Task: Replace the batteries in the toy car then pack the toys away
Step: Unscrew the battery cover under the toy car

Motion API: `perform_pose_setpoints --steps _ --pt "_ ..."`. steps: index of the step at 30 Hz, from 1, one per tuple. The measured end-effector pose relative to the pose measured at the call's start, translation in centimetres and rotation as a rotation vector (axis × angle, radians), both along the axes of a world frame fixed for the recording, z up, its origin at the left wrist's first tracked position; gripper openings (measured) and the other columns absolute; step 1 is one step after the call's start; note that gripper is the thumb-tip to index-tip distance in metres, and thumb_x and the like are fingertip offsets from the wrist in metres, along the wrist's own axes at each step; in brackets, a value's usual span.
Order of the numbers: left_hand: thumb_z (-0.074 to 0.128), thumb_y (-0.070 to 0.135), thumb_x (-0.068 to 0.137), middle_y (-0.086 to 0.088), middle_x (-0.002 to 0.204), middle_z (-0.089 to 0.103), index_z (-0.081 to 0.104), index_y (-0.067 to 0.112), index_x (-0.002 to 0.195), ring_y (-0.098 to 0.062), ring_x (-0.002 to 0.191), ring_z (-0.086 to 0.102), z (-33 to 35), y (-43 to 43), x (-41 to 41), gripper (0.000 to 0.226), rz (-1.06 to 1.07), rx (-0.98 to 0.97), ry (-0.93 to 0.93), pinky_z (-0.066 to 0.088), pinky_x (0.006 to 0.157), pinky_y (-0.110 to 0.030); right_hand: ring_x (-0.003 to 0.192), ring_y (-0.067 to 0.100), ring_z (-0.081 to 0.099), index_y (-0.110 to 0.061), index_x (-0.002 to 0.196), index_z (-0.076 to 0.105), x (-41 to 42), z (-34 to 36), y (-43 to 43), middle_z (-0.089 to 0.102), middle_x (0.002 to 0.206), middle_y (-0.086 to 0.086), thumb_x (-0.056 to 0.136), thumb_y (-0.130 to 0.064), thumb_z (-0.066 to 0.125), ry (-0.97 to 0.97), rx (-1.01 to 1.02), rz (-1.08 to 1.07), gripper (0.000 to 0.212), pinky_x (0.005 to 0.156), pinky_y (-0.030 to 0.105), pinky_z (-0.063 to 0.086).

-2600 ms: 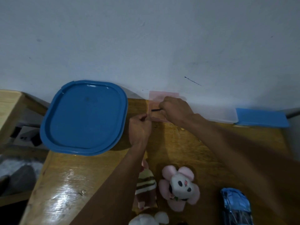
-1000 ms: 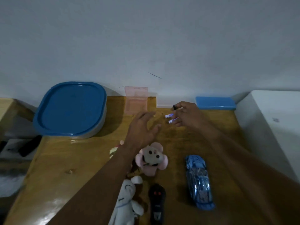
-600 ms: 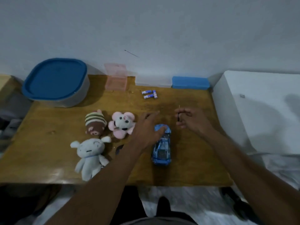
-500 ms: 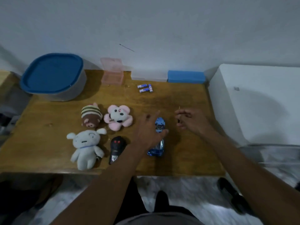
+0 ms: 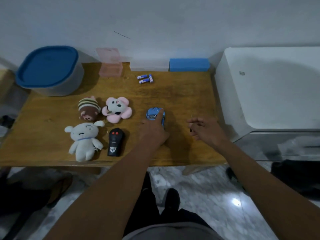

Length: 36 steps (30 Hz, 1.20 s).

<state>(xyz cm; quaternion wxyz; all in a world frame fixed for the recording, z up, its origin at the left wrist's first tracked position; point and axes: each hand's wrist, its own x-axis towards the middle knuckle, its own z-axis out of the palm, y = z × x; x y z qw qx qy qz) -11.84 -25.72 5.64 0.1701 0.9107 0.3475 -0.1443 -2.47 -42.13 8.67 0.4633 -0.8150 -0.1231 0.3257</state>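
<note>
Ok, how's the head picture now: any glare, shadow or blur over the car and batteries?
Head view: dim, soft, wide-angle bending the table edges; glare spot only on the floor; left hand hides part of the toy car and shadows the wood beside it; batteries unshaded, labels unreadable; the right hand's screwdriver barely shows.

Setting: a room in a home. Evidence: wooden table [image 5: 181,94] against a plain white wall [image 5: 173,23], plush toys [image 5: 84,141], lidded plastic tub [image 5: 48,70], marble-patterned floor [image 5: 207,191].
</note>
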Motion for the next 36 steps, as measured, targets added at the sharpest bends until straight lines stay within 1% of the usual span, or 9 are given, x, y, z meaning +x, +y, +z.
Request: perform_pose_setpoints --steps 5,8,12,15,19,22,27,30,36 --pt "0.06 0.046 0.083 -0.023 0.141 0.041 0.008 0.045 0.149 -0.038 0.113 0.051 -0.7 -0.1 0.3 0.084 0.082 -0.057 -0.089 0.045 0.091 -0.042 0.074 0.016 0.072 -0.015 0.103 0.07 -0.4 -0.1 -1.4 0.071 0.097 0.002 0.093 -0.019 0.06 -0.015 -0.01 -0.021 0.015 0.063 0.029 0.057" --pt "0.07 0.035 0.078 -0.014 0.14 0.048 0.013 0.04 0.15 -0.034 0.115 0.054 -0.1 0.9 -0.3 0.092 0.168 -0.226 -0.239 0.048 0.091 -0.039 0.078 0.019 0.072 -0.014 0.104 0.069 -0.5 0.5 -1.6 0.069 0.099 0.002 0.094 -0.019 0.059 -0.015 -0.005 -0.01 0.015 0.069 0.034 0.058" --pt "0.079 0.009 0.073 -0.004 0.128 0.057 0.029 0.028 0.146 -0.022 0.105 0.059 1.2 3.0 -1.8 0.091 0.364 -0.678 -0.617 0.052 0.089 -0.039 0.076 0.017 0.071 -0.014 0.106 0.068 -0.4 2.2 -0.4 0.069 0.099 0.002 0.095 -0.018 0.058 -0.059 0.024 0.019 0.016 0.071 0.04 0.058" --pt "0.073 -0.004 0.077 -0.005 0.116 0.06 0.038 0.035 0.136 -0.028 0.103 0.062 2.2 4.2 -3.3 0.078 0.445 -1.033 -0.803 0.056 0.084 -0.044 0.075 0.015 0.07 -0.014 0.106 0.068 -0.3 3.2 1.1 0.069 0.095 0.003 0.094 -0.017 0.057 -0.107 0.034 0.041 0.016 0.069 0.037 0.058" --pt "0.07 -0.001 0.072 -0.019 0.113 0.06 0.04 0.039 0.138 -0.04 0.095 0.059 2.4 6.2 -4.3 0.083 0.505 -1.465 -0.941 0.049 0.087 -0.056 0.07 0.013 0.069 -0.014 0.104 0.068 -0.5 4.2 3.6 0.07 0.094 0.005 0.093 -0.015 0.058 -0.139 0.042 0.025 0.015 0.07 0.037 0.057" --pt "0.073 0.01 0.07 -0.021 0.114 0.057 0.042 0.034 0.138 -0.039 0.091 0.06 2.7 7.0 -4.4 0.078 0.508 -1.663 -1.011 0.051 0.083 -0.052 0.073 0.013 0.07 -0.02 0.1 0.069 -0.8 4.8 5.1 0.07 0.092 0.003 0.092 -0.016 0.059 -0.171 0.04 -0.001 0.014 0.073 0.039 0.058" --pt "0.065 0.017 0.074 -0.019 0.127 0.053 0.044 0.026 0.139 -0.033 0.091 0.061 3.2 8.4 -4.2 0.069 0.551 -1.713 -0.988 0.055 0.073 -0.043 0.074 0.012 0.07 -0.02 0.105 0.068 -2.5 5.3 7.2 0.069 0.095 -0.001 0.093 -0.017 0.06 -0.228 0.035 -0.009 0.015 0.072 0.03 0.058" --pt "0.065 0.02 0.073 -0.018 0.132 0.053 0.046 0.022 0.138 -0.034 0.099 0.058 3.0 9.0 -4.1 0.068 0.567 -1.664 -0.931 0.053 0.079 -0.046 0.074 0.012 0.07 -0.02 0.104 0.068 -3.4 5.4 7.8 0.07 0.094 0.0 0.093 -0.017 0.059 -0.243 0.034 -0.036 0.014 0.072 0.029 0.058" --pt "0.048 0.013 0.092 -0.018 0.127 0.06 0.05 0.017 0.132 -0.038 0.108 0.06 3.1 9.4 -4.4 0.04 0.479 -1.557 -0.719 0.05 0.089 -0.05 0.077 0.014 0.071 -0.022 0.101 0.068 -4.1 6.0 7.2 0.07 0.096 0.001 0.093 -0.017 0.06 -0.243 0.037 -0.11 0.013 0.074 0.029 0.058"
